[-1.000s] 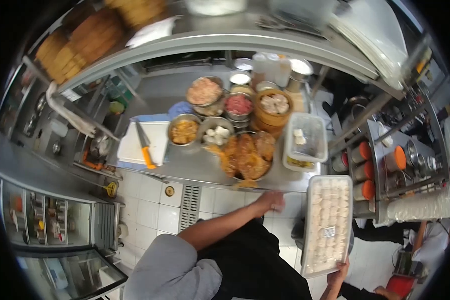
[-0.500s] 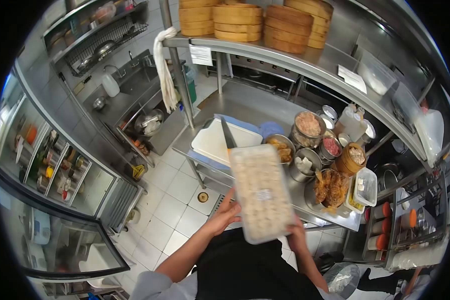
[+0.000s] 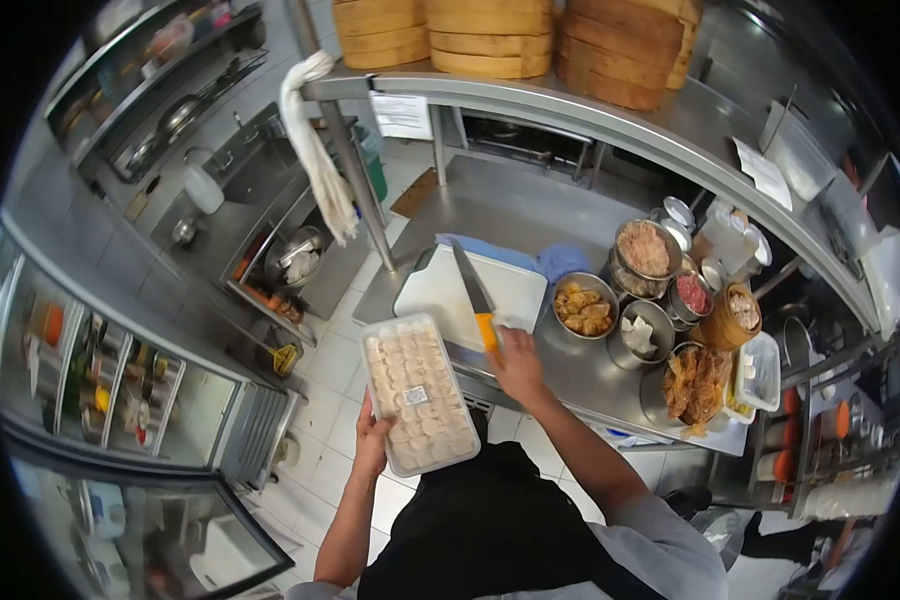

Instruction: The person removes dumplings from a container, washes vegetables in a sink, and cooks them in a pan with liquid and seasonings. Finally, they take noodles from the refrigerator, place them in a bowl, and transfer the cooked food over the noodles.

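My left hand (image 3: pixel 372 440) grips the left edge of a clear plastic tray (image 3: pixel 420 395) packed with rows of pale round pieces, a printed label at its middle. My right hand (image 3: pixel 517 360) has let go of the tray and reaches over the counter's front edge, its fingers apart beside the orange handle of a knife (image 3: pixel 477 290). Whether they touch the handle is hard to tell. The knife's blade lies across a white cutting board (image 3: pixel 425 290), with blue cloth behind it.
Right of the board, the steel counter (image 3: pixel 580 380) holds bowls of food and a bamboo steamer (image 3: pixel 732 318). A shelf above carries more steamers (image 3: pixel 490 38). At the left stands a fridge with its glass door (image 3: pixel 150 520) open. A person's dark-clad leg (image 3: pixel 780 540) shows at lower right.
The tray has moved left and is now held by my left hand alone. My right hand has come off it and moved up to the knife's handle. The view has shifted slightly.
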Tool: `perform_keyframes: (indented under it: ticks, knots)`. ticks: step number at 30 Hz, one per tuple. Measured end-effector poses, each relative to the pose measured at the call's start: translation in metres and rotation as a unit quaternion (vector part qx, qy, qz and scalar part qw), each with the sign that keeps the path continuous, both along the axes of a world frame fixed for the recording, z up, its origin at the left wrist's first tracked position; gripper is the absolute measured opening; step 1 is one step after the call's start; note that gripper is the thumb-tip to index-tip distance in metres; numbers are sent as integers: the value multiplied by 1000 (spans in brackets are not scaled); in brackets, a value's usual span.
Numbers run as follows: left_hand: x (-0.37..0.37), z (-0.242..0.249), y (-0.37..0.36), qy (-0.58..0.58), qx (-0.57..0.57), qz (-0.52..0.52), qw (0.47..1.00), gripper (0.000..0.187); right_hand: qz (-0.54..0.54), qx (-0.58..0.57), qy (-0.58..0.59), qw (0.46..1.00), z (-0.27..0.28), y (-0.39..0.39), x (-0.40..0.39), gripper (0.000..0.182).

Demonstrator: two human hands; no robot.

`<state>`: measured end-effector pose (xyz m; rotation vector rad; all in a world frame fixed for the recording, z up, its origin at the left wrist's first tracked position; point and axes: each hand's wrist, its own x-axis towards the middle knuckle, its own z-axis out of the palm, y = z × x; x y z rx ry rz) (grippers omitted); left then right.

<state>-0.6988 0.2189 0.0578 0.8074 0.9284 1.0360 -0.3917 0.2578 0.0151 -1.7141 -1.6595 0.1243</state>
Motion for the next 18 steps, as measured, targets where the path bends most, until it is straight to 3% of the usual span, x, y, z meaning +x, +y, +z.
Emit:
perform_keyframes:
  ticks: [2,6,11,13,17,18]
  knots:
    - [5,0,25,-2,11,-24,1000,82,-27,-66,-48,996,-10,30,-6,57]
    - [15,-12,85,19,52,-64,996,79,-10,-135,35,990,-30,50,-9,55]
    - [37,-24,146,89,76,-105,988,73,-55,-127,39,990,-42,48,3,52]
    - [40,-30,160,58,55,-119,990,72,-131,-148,75,977,-37,39,13,50]
    - [62,-45,203,46,62,-178,981,67,-161,-144,65,974,-20,37,19,49]
    - [61,-45,212,55,71,-186,978,64,-167,-101,6,981,-13,38,23,46]
